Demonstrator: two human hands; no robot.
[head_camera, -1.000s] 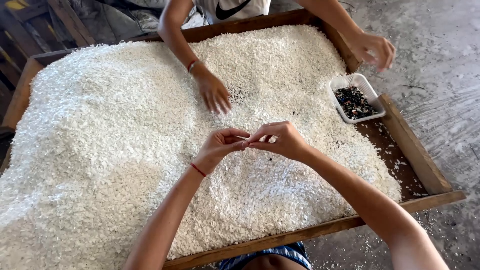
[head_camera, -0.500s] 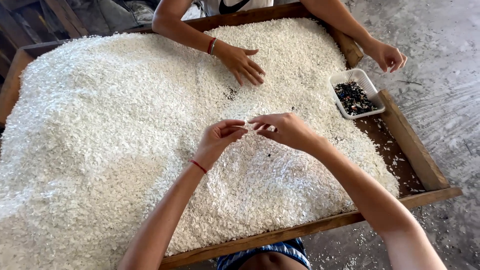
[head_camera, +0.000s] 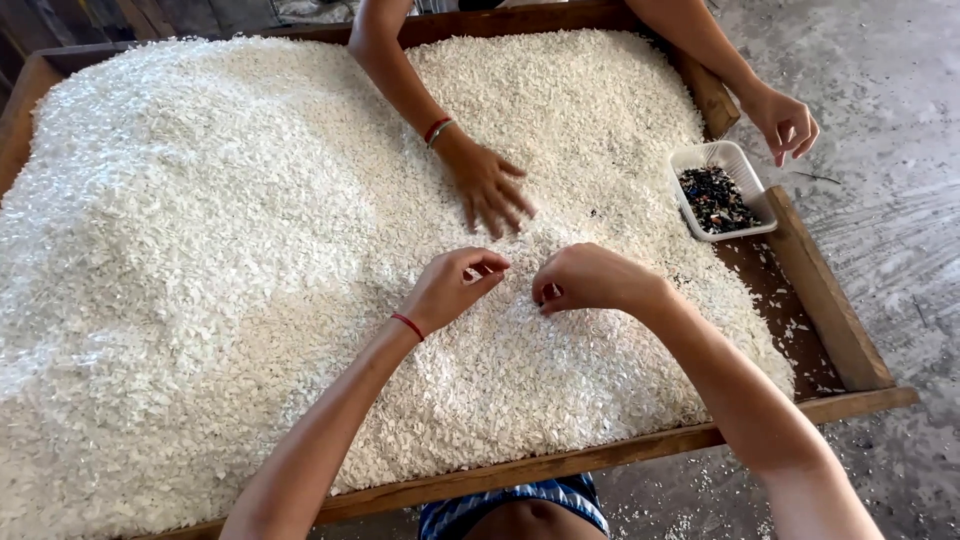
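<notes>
White flakes (head_camera: 260, 250) fill a broad wooden tray (head_camera: 830, 310) almost from frame to frame, heaped highest at the left and thinning toward the right, where a bare strip of brown tray floor (head_camera: 775, 290) shows beside the right rail. On that strip, close against the right rail, sits a small white dish (head_camera: 722, 188) holding dark bits. The near rail runs across the bottom of the view, with scattered flakes on the grey concrete floor (head_camera: 880, 240) beyond the tray's right side. The person's left hand (head_camera: 450, 288) hovers low over the flakes near the middle of the tray, wrist bent, a red band (head_camera: 407, 325) around it, fingers curled in with thumb and forefinger drawn together in a pinch; what they hold is too small to tell. The right hand (head_camera: 588, 278) sits just beside it, apart by a small gap, knuckles up, fingers folded under into a loose fist with the tips pressed toward the thumb. Both forearms reach in from the near edge. Across from them, another person's hand (head_camera: 488, 185) lies spread on the flakes, and that person's other hand (head_camera: 785, 122) hangs outside the far right corner.
</notes>
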